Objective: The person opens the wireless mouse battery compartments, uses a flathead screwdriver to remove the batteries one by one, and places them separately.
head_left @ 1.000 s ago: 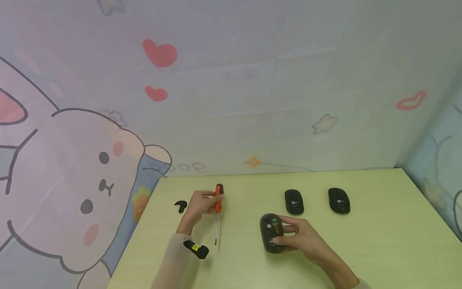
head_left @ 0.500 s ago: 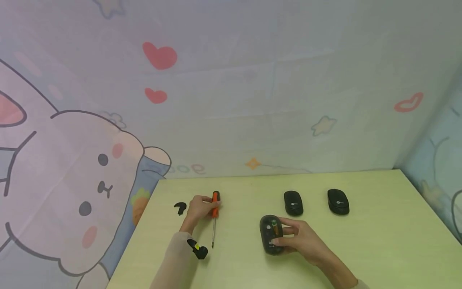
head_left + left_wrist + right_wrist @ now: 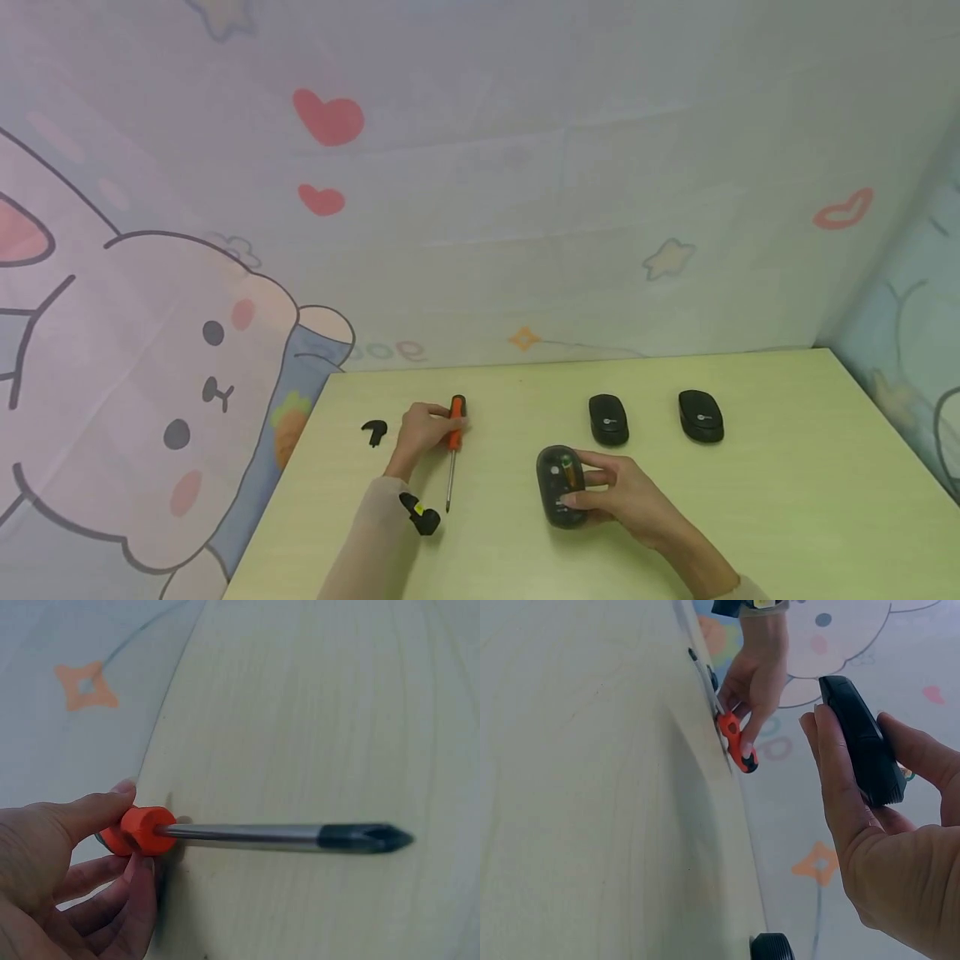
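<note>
My left hand [image 3: 425,429] holds a screwdriver [image 3: 247,836] by its orange and black handle, thumb on one side and fingers on the other. In the left wrist view its shaft points away to a dark cross-shaped tip. My right hand [image 3: 626,496] grips a black computer mouse [image 3: 561,500] between thumb and fingers, raised off the table in the right wrist view [image 3: 866,746]. The mouse's underside faces the head camera, and a green and orange battery [image 3: 568,473] shows in it. The screwdriver lies left of the mouse, apart from it.
Two more black mice, one near the middle [image 3: 608,420] and another further right [image 3: 701,417], sit on the pale yellow table [image 3: 795,500]. A small black hook-shaped piece [image 3: 374,432] lies at the left. Behind the table hangs a printed cloth [image 3: 480,183].
My left hand with the screwdriver shifted slightly left and nearer, then came back right. The right hand keeps its hold on the mouse almost unmoved.
</note>
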A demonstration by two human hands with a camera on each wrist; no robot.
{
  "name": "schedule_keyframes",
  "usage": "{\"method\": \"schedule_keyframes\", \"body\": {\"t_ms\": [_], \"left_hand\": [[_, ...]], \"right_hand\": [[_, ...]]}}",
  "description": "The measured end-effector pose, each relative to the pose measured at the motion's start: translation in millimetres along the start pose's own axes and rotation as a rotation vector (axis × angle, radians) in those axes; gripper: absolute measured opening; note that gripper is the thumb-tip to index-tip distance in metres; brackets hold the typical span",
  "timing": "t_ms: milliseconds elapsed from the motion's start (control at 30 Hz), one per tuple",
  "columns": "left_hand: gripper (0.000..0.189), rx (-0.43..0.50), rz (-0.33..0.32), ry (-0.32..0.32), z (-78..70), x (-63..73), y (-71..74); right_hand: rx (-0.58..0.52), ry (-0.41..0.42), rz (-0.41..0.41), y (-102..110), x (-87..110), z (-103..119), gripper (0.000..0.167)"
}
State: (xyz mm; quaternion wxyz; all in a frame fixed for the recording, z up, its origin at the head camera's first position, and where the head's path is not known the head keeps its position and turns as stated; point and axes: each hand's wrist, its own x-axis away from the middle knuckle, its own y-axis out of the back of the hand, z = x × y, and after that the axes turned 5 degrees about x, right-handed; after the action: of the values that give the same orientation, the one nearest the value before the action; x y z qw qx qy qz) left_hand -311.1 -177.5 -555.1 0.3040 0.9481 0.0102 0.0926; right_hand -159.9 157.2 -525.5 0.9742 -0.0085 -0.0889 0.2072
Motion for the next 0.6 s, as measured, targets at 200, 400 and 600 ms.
{"method": "schedule_keyframes", "body": {"t_ms": [200, 400, 600], "left_hand": [[0.051, -0.021, -0.030, -0.003, 0.9, 2.6, -3.5], [0.052, -0.035, -0.033, -0.014, 1.1, 3.8, -4.6], [0.052, -0.055, -0.048, -0.027, -0.3, 5.9, -6.0]], "right_hand": [[0.002, -0.001, -0.001, -0.1, 0.6, 1.9, 0.084], [0.003, 0.005, -0.002, 0.2, 1.4, 3.9, 0.084], [-0.005, 0.004, 0.000, 1.6, 1.9, 4.9, 0.084]]}}
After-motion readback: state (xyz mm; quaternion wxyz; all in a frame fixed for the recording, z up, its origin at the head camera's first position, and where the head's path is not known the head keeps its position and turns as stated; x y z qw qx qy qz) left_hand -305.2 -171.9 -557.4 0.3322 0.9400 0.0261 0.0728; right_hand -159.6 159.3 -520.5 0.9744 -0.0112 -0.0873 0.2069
